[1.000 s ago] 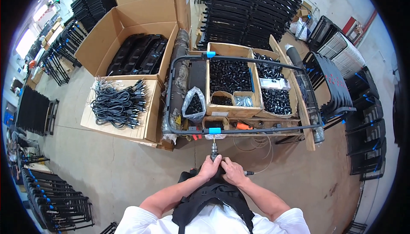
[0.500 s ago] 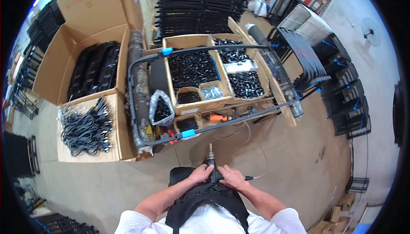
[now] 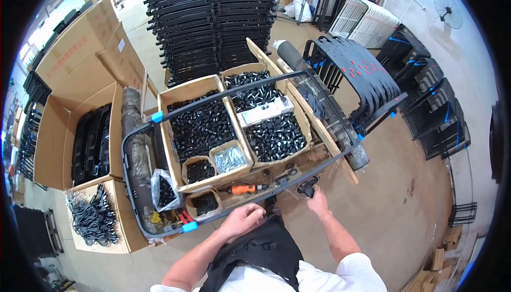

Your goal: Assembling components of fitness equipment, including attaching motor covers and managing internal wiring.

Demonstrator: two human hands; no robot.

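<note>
My right hand [image 3: 318, 204] grips a black pistol-shaped power driver [image 3: 307, 187] just outside the near rail of a black tubular metal frame [image 3: 223, 210]. Fingers curled and thumb pressed in, my left hand [image 3: 244, 220] is over the black apron [image 3: 261, 252], close to that same rail; whatever is in it, if anything, is hidden. The frame lies across open boxes, with blue tape [image 3: 189, 226] on its rails. Inside its outline, black knobs with metal studs [image 3: 274, 135] fill one box, and silver screws [image 3: 229, 159] sit in a small carton.
An orange-and-black power tool [image 3: 244, 189] lies on the bench behind the near rail. At left, a cardboard box [image 3: 48, 143] holds black parts, with bundled black cables [image 3: 96, 217] before it. A wooden strip [image 3: 319, 127] slants at right. Stacked black frames [image 3: 213, 20] rise behind.
My hands have parted: the right carried the power driver forward and right, up to the frame's rail. The left let go of the driver and moved forward. The view has shifted nearer the boxes.
</note>
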